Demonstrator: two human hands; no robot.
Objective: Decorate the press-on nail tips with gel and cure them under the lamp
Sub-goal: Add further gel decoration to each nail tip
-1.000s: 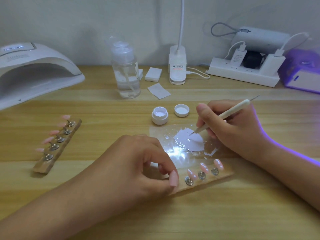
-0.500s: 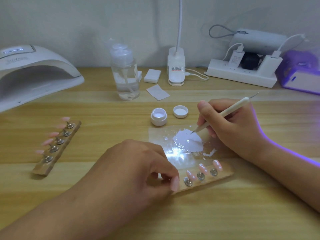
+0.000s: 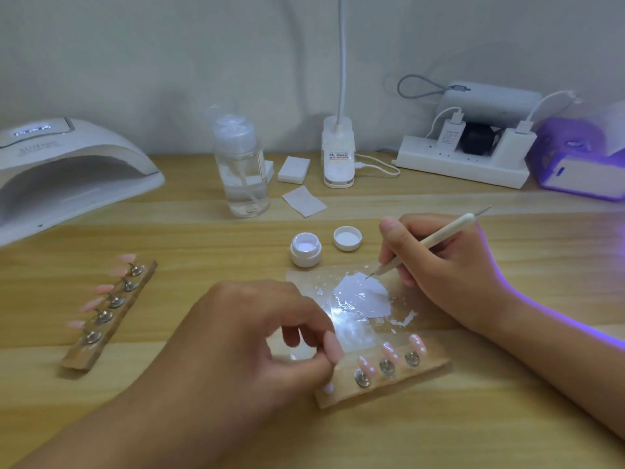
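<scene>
Nearest to me, my left hand (image 3: pixel 243 340) has its fingers curled, and thumb and forefinger pinch a pink nail tip (image 3: pixel 333 346) at the left end of the wooden strip (image 3: pixel 382 387). I think this tip sits on its stand, but my hand covers that part. On the same strip, toward 3 o'clock, three dotted tips (image 3: pixel 389 353) stand in a row.

Just behind the strip lies the clear sheet (image 3: pixel 402 321) with a puddle of white gel (image 3: pixel 362 292). My right hand (image 3: pixel 439 265), at 2 o'clock from the left one, has its fingers wrapped round the dotting pen (image 3: pixel 439 236), whose point touches the gel.

At 12 o'clock from the sheet stand the open gel jar (image 3: pixel 306 248) and its lid (image 3: pixel 347 237). At 9 o'clock lies a second strip (image 3: pixel 111 313) with five pink tips.

Far on the counter (image 3: pixel 439 434), the big curing lamp (image 3: pixel 67 170) is at 10 o'clock and a small violet-lit lamp (image 3: pixel 581 167) at 2 o'clock.
</scene>
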